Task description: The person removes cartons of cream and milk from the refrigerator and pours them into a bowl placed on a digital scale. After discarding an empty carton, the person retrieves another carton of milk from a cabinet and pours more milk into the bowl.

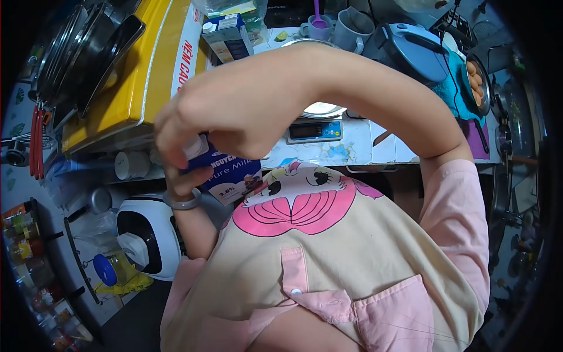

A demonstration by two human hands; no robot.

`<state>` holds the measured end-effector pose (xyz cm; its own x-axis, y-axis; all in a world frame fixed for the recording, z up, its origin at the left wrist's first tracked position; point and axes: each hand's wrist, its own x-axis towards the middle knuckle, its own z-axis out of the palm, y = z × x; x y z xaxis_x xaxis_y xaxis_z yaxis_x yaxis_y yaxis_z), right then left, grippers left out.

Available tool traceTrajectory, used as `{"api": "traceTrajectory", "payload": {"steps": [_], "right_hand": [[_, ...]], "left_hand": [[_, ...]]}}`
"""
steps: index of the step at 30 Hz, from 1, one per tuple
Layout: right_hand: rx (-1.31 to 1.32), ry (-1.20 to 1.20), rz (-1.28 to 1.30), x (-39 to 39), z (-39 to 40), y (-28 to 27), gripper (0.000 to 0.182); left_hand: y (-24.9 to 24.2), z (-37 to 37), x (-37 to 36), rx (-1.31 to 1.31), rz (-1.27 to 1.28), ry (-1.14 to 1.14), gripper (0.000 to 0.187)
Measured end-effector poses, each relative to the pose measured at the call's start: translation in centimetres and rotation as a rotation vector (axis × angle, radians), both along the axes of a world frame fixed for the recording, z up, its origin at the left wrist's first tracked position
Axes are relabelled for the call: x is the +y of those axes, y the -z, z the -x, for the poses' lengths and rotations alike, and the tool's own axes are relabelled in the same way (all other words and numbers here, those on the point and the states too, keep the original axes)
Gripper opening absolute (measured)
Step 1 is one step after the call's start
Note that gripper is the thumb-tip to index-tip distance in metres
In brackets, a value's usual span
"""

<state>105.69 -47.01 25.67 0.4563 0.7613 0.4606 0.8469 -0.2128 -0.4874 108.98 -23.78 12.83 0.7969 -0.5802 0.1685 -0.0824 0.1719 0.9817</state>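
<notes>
A blue and white milk carton (233, 177) is tilted in front of my body at the counter's near edge. My left hand (189, 183) is wrapped around the carton's upper left side, its fingers partly hidden. Reaching across from the right, my right hand (220, 108) is curled over the carton's top, with its fingers at the white cap (195, 145). Whether the cap is loose cannot be seen. Beyond my right forearm is a blue kitchen scale (315, 131), and a round bowl (324, 110) on it is mostly covered by the arm.
Another carton (227, 40) stands at the back beside a yellow box (126, 88). Farther right are mugs (353, 28), a blue lidded appliance (413, 53) and a bowl of eggs (475, 79). A white and black appliance (149, 234) sits below left.
</notes>
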Motion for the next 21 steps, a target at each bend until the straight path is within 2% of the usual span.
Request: {"api": "traceTrajectory", "payload": {"steps": [1,2,5,8,13,14,17,21], "right_hand": [[0.076,0.012,-0.048,0.0,0.0,0.0,0.021],[0.076,0.014,-0.049,0.3,0.2,-0.4,0.021],[-0.083,0.412,0.557,1.7,1.2,-1.9,0.024],[-0.177,0.366,0.539,1.4,0.6,-0.6,0.027],[-0.205,0.306,0.456,0.3,1.4,0.6,0.029],[-0.205,0.308,0.458,0.3,1.6,1.3,0.029],[-0.367,0.302,0.198,0.3,2.2,3.9,0.032],[-0.310,0.269,0.173,-0.3,4.0,4.0,0.030]], "left_hand": [[0.2,-0.1,-0.1,-0.001,0.001,0.001,0.084],[0.6,-0.2,-0.2,-0.157,-0.072,-0.039,0.082],[0.9,-0.3,-0.6,-0.473,-0.222,-0.117,0.079],[0.2,0.4,-2.8,-0.598,-0.274,-0.237,0.062],[2.8,-0.3,-3.3,-0.606,-0.190,-0.399,0.050],[2.4,0.0,-3.6,-0.578,-0.170,-0.340,0.049],[1.7,0.0,-3.8,-0.486,-0.134,-0.198,0.049],[1.9,-0.3,-3.7,-0.450,-0.151,-0.129,0.049]]}}
